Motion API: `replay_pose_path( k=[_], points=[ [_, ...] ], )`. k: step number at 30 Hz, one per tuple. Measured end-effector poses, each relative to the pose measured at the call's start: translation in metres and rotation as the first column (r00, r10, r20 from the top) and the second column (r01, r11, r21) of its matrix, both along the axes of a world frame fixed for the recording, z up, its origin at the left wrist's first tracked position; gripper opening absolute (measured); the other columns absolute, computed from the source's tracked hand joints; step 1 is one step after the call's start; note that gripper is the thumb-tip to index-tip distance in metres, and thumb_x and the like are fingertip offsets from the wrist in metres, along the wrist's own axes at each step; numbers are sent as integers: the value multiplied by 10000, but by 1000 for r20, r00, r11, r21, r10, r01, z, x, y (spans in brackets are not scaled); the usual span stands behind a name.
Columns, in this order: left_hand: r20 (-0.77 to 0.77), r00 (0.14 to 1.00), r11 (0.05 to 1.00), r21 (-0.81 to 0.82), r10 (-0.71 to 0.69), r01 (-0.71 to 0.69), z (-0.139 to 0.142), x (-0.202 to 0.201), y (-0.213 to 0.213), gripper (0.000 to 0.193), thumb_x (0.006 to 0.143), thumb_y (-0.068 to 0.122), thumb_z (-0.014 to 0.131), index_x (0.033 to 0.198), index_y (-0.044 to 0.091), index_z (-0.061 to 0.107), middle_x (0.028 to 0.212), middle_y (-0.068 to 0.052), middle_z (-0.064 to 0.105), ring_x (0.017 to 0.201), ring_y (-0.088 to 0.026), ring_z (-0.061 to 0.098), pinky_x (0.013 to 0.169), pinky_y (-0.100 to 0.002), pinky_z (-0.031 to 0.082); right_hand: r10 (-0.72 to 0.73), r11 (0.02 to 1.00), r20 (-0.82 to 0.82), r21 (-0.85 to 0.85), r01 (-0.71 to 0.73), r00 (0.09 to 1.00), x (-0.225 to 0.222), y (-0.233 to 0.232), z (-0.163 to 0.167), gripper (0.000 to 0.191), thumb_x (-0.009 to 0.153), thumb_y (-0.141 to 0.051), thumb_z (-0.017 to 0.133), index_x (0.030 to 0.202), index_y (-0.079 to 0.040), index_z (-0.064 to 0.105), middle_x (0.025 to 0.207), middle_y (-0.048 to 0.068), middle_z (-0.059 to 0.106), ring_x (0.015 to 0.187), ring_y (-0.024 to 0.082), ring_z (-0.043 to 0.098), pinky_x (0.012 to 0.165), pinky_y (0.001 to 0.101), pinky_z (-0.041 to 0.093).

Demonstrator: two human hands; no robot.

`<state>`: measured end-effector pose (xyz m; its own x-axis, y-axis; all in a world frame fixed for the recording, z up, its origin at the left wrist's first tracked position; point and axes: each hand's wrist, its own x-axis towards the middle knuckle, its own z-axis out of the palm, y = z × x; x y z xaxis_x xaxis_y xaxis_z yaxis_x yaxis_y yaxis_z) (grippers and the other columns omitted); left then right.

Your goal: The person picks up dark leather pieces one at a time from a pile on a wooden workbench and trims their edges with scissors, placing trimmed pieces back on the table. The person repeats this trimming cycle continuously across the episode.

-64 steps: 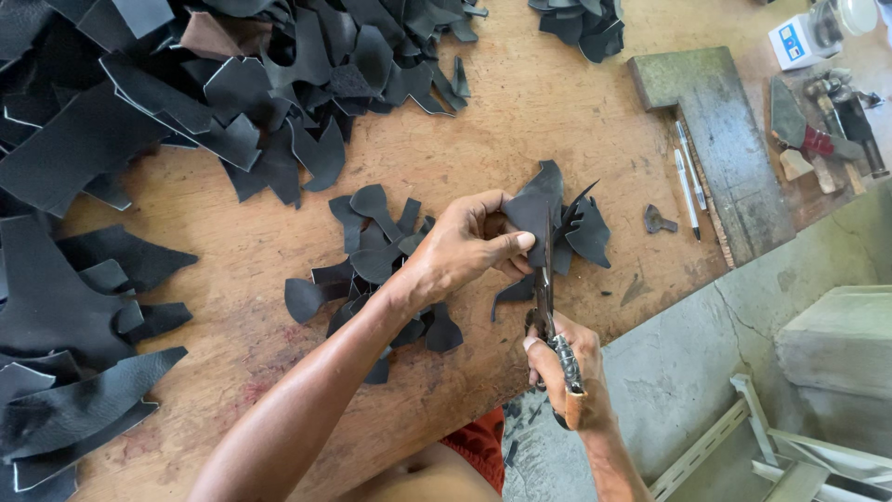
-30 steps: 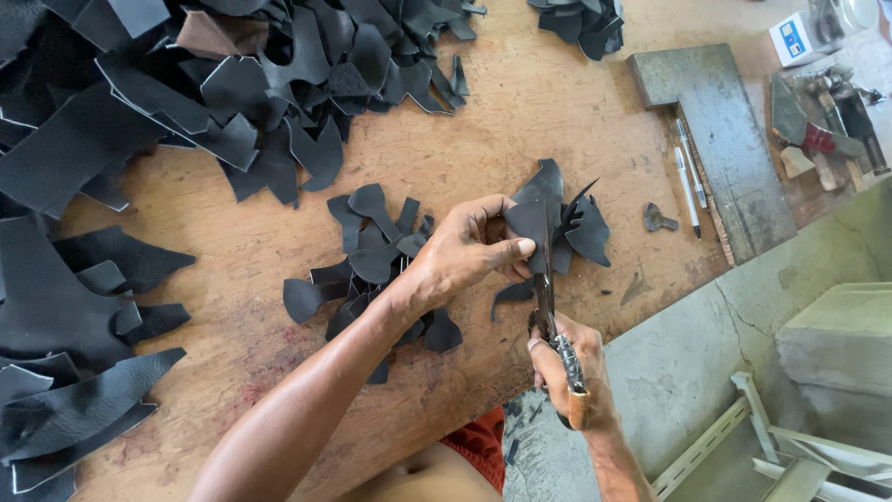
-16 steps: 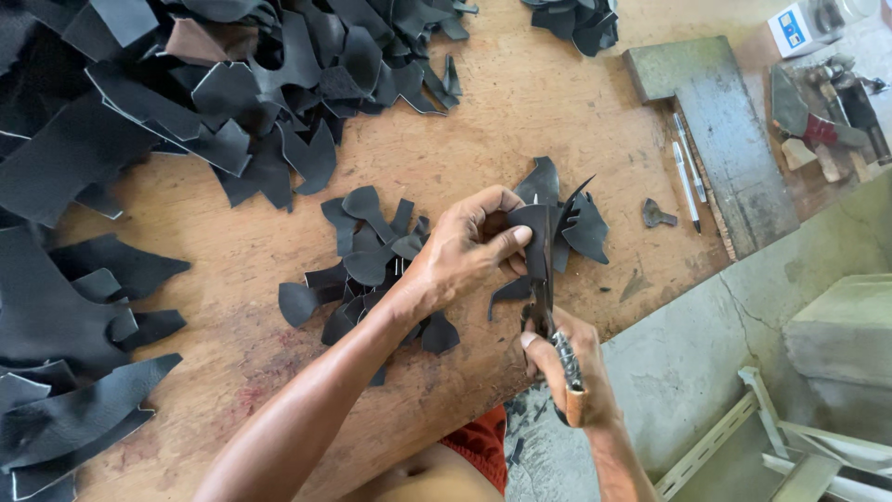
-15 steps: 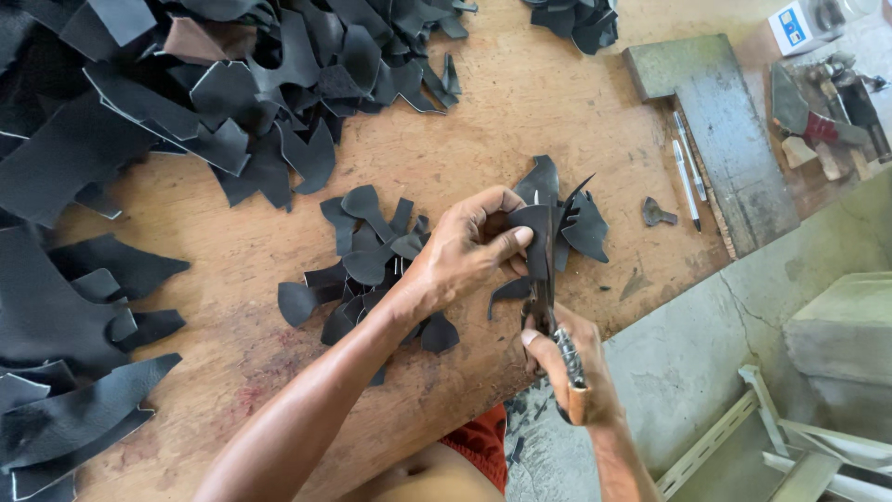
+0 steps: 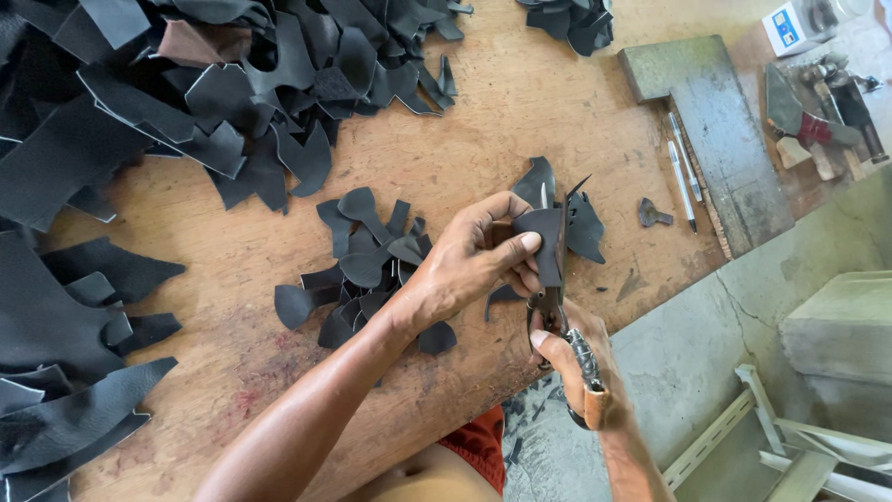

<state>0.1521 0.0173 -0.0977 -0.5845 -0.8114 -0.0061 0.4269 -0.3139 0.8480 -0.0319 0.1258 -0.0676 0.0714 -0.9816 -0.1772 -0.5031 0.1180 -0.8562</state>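
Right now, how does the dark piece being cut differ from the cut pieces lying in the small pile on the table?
The piece being cut is held upright off the table by the left hand, with the scissors in the right hand at it; the small pile lies flat, overlapping, untouched. The held piece is single; the pile holds many. Both look like the same dark material.

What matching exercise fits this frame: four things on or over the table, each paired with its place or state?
Things:
1. scissors
2. leather piece
3. two pens
4. small cut pieces

Places or states:
A. pinched in the left hand
B. heaped on the wooden table under the left forearm
C. gripped in the right hand
D. lying beside the grey slab

Pairs: 1-C, 2-A, 3-D, 4-B
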Motion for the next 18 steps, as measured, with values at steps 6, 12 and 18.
replay_pose_path(
  k=[6,12,18],
  points=[
    [-74,997,998,68,2,3,-6,-1,2,155,1029,142,585,1117,20,547,845,-108,682,734,-161,722,645,-309,646,-16,1000,31,-2,16,999,-1,1,-6,299,830,-276,573,887,11,636,649,72,556,575,166,571,548,331,515],
    [-188,982,992,121,-6,29,-14,-5,5,138,1036,123,596,1088,19,522,853,-117,681,738,-166,720,638,-310,635,-116,991,58,78,111,992,0,4,-12,284,794,-255,592,836,23,628,641,73,549,549,166,567,514,332,505],
    [-274,962,977,210,12,47,-18,-7,7,131,1029,126,606,1057,39,512,823,-121,701,707,-181,725,616,-316,623,-61,998,110,6,60,992,1,5,-19,248,815,-248,586,793,-1,590,655,67,557,557,152,563,512,314,502]
  ],
)
